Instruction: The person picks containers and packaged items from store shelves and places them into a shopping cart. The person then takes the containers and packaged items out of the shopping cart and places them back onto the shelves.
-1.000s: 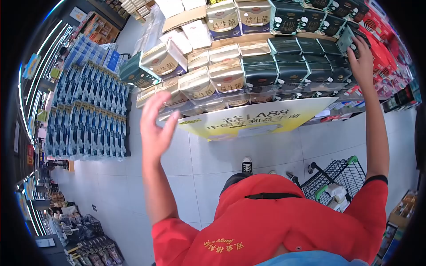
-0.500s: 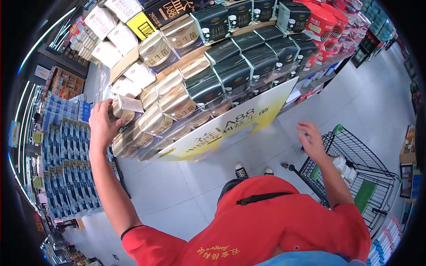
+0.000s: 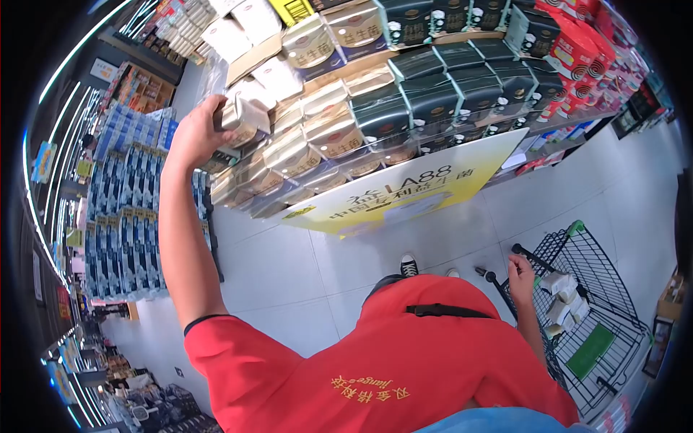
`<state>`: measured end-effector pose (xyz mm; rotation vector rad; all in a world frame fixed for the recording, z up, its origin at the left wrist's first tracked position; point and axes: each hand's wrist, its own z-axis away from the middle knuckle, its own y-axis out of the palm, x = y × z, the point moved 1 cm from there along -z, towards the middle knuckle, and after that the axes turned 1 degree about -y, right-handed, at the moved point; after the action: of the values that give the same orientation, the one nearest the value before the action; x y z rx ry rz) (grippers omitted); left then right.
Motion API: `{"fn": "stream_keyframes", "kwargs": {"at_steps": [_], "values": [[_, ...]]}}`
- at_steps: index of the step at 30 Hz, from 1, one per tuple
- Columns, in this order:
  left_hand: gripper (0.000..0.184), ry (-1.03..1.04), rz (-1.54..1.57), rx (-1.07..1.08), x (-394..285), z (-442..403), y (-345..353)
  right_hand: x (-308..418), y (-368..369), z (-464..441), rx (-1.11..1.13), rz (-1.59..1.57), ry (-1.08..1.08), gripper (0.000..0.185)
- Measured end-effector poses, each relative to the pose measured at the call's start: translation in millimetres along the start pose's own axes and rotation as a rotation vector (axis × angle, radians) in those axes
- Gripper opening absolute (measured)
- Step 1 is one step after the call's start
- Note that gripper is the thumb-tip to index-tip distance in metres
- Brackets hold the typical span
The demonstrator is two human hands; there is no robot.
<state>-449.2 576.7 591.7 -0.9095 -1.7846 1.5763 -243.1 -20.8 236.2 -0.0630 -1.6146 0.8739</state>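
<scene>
My left hand (image 3: 196,137) reaches to the left end of a stacked display, fingers on top and thumb at the front of a beige carton pack (image 3: 247,120). This pack sits tilted at the corner, beside beige carton packs (image 3: 334,135) with purple lower parts and Chinese lettering. Dark green carton packs (image 3: 427,101) continue the stack to the right. My right hand (image 3: 520,278) hangs low beside a shopping cart (image 3: 599,267), its fingers curled, with nothing visible in them. White packages (image 3: 565,302) lie inside the cart.
A yellow and white sign board (image 3: 411,193) runs along the display's front. Red packages (image 3: 581,54) stand at its right end. Blue-and-white stacked goods (image 3: 124,238) stand on the left. Grey tiled floor (image 3: 289,289) lies between me and the display.
The view has shifted, so the display sits further right. My left hand keeps its grip on the beige pack at the corner. My right hand has dropped toward the cart, its spread fingers now curled.
</scene>
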Motion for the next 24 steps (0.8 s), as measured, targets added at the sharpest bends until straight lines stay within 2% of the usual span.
{"fn": "stream_keyframes", "kwargs": {"at_steps": [2, 4, 9, 11, 13, 15, 16, 19, 22, 24], "values": [[0.062, -0.019, 0.007, -0.002, 8.8, -2.4, -0.2, -11.6, 6.0, 2.7, 0.008, 0.017, -0.034, 0.017], [0.063, -0.019, 0.127, 0.028, 15.0, -4.2, 1.9, -21.7, 11.0, 4.4, 0.032, -0.024, 0.059, 0.018], [0.065, -0.035, 0.133, 0.034, 32.2, -0.2, 23.9, -27.3, 23.2, 3.0, 0.063, -0.025, 0.059, 0.018], [0.069, 0.114, -0.002, -0.108, 36.4, 2.8, 27.9, -23.1, 27.1, 2.0, 0.068, -0.033, 0.062, 0.018], [0.075, 0.063, 0.051, -0.095, 47.1, 9.8, 26.5, -14.5, 29.2, 2.9, 0.088, -0.082, 0.055, 0.019], [0.079, 0.07, 0.044, -0.217, 71.2, 18.6, 23.5, -5.2, 30.3, 3.3, 0.096, -0.058, 0.047, 0.019], [0.081, 0.015, 0.037, -0.152, 80.9, 24.6, 21.2, 0.5, 30.3, 3.5, 0.103, -0.034, 0.039, 0.019], [0.082, -0.046, 0.005, -0.061, 99.6, 33.9, 25.1, 32.1, 39.0, -6.1, 0.15, -0.06, 0.052, 0.018], [0.082, -0.041, -0.044, -0.114, 92.4, 39.5, 24.2, 100.8, 50.4, -35.2, 0.254, -0.096, 0.058, 0.018], [0.078, -0.021, -0.128, -0.163, 94.0, 44.2, 26.5, 153.4, 64.5, -60.7, 0.272, -0.137, -0.164, 0.018]]}}
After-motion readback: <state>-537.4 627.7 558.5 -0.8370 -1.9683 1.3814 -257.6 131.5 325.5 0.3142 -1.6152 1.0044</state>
